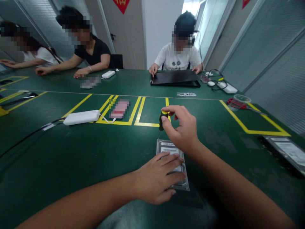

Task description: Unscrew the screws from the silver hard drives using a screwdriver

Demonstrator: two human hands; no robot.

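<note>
A silver hard drive (168, 148) lies flat on the green table (95, 159) in front of me. My left hand (157, 176) rests on top of it with the fingers stretched flat, covering its near half. My right hand (182, 128) is closed around the black and yellow handle of a small screwdriver (162, 120), held upright. The thin shaft points down to the drive's far left corner.
A white power bank (81, 117) with a cable lies left, by yellow marked boxes (140, 113). Another drive (287, 152) sits at the right edge. A red-handled tool and clear dish (239, 101) lie far right. Three other people sit across the table, one behind a black laptop (175, 78).
</note>
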